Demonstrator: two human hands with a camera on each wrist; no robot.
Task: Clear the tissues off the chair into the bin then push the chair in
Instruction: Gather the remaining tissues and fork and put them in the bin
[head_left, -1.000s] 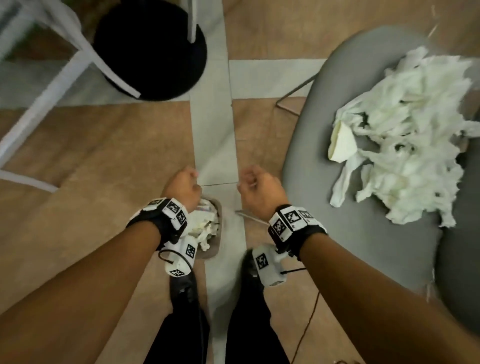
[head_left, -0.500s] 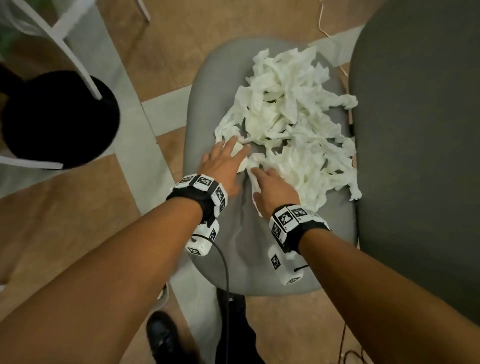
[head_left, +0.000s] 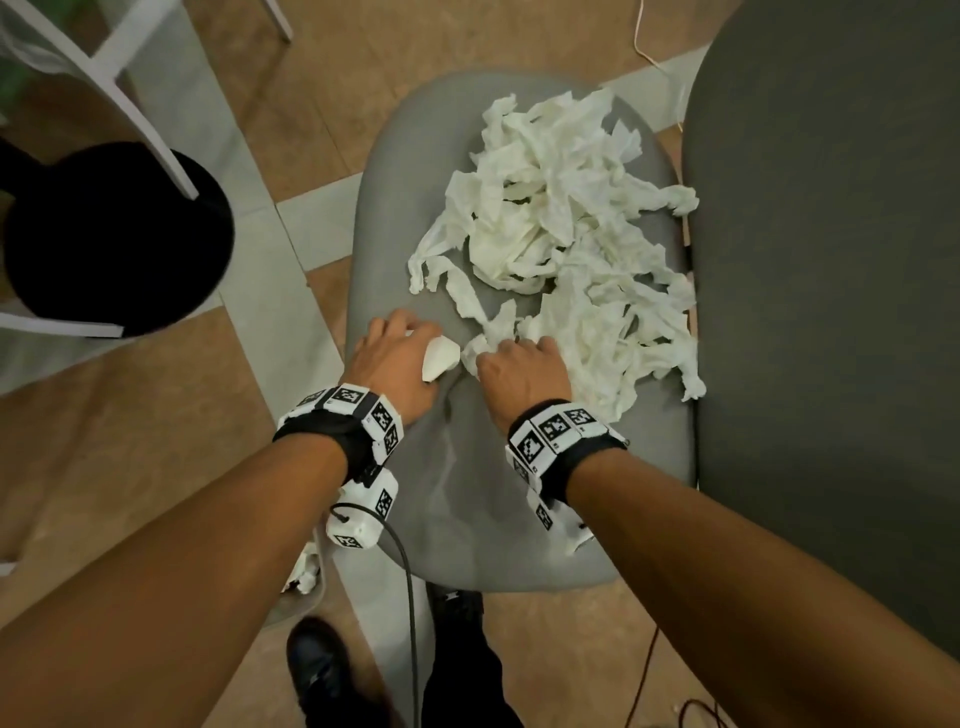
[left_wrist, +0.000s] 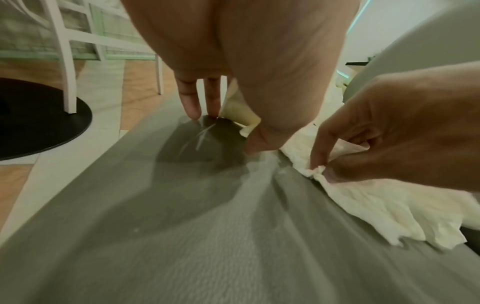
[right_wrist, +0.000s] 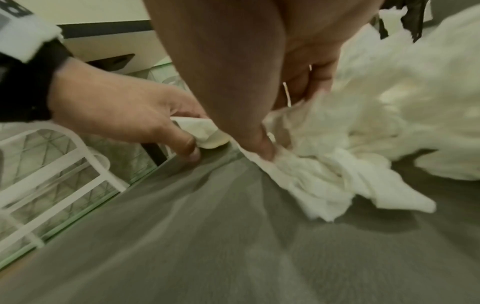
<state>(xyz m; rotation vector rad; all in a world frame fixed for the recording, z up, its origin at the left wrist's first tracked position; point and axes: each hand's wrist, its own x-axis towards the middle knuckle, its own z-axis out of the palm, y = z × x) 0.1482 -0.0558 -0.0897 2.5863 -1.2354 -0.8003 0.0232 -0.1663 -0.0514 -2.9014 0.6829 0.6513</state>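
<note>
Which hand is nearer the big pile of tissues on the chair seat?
Right. The right hand pinches the near edge of the tissue pile. The left hand sits left of the pile on the chair seat, gripping a separate tissue wad.

Both forearms are extending forward and down; left hand (head_left: 395, 364) and right hand (head_left: 519, 371) are each pinching tissue, fingers curled

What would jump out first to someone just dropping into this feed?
The big heap of crumpled white tissues spread over the back and right of the grey chair seat. At its near edge both hands are at work: the left hand holds a small tissue wad, and the right hand pinches the edge of the pile.
</note>
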